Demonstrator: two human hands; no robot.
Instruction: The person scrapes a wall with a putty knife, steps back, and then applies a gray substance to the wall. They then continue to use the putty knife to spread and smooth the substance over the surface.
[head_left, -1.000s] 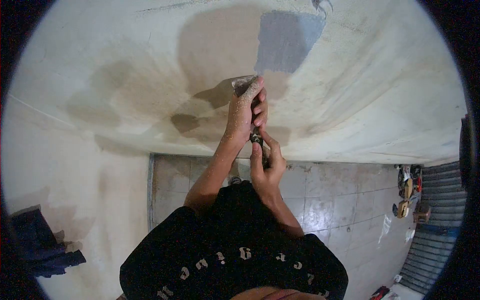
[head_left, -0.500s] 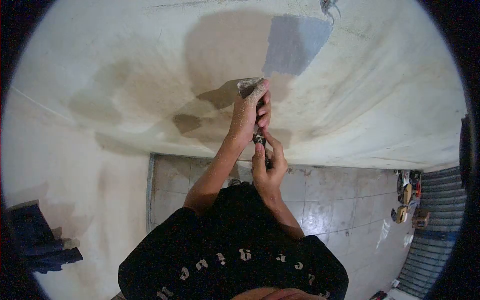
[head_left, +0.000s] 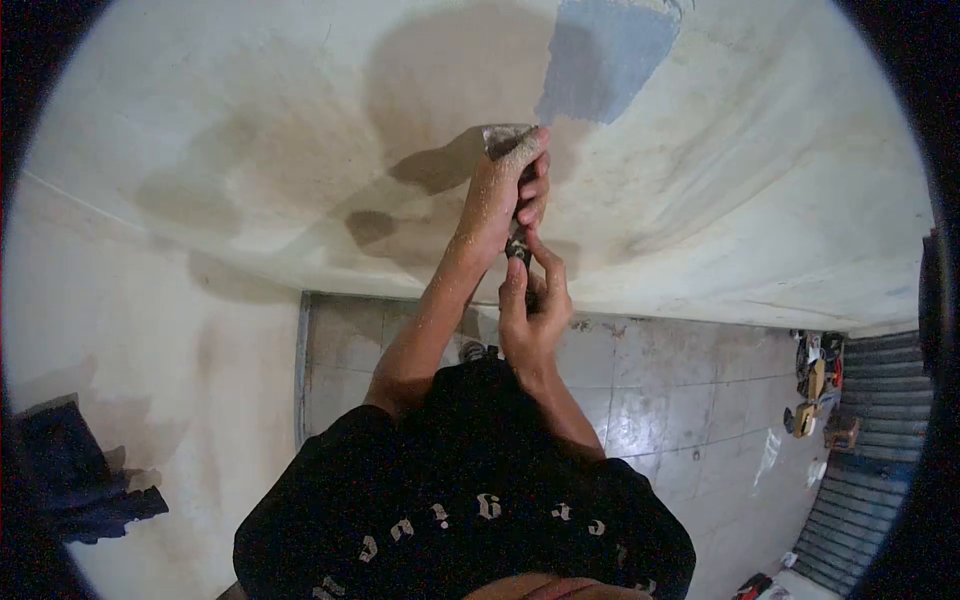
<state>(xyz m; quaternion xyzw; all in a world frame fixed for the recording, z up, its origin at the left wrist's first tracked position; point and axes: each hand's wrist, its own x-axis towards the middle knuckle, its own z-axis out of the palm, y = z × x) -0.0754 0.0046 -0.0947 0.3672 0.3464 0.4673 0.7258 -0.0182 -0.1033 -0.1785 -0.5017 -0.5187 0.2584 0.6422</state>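
A scraper [head_left: 505,139] with a flat metal blade and a dark handle is held up to the pale wall [head_left: 720,130]. My left hand [head_left: 497,195], speckled with light dust, is closed around it just behind the blade, thumb lying along it. Lower down, my right hand [head_left: 537,305] grips the handle end [head_left: 518,248] between thumb and fingers. The blade lies at the wall surface, a little below and left of a blue-grey patch [head_left: 608,62] with ragged edges. My hands and the tool cast dark shadows on the wall to the left.
Grey floor tiles [head_left: 660,420] extend below the wall. Dark cloth [head_left: 75,470] hangs at the left wall. Several tools and yellowish items [head_left: 806,418] lie at the right, near a ribbed metal shutter [head_left: 865,500].
Both hands and the scraper appear higher in view and slightly to the right. The grey patch has also shifted up and right in view. Both grips stay the same.
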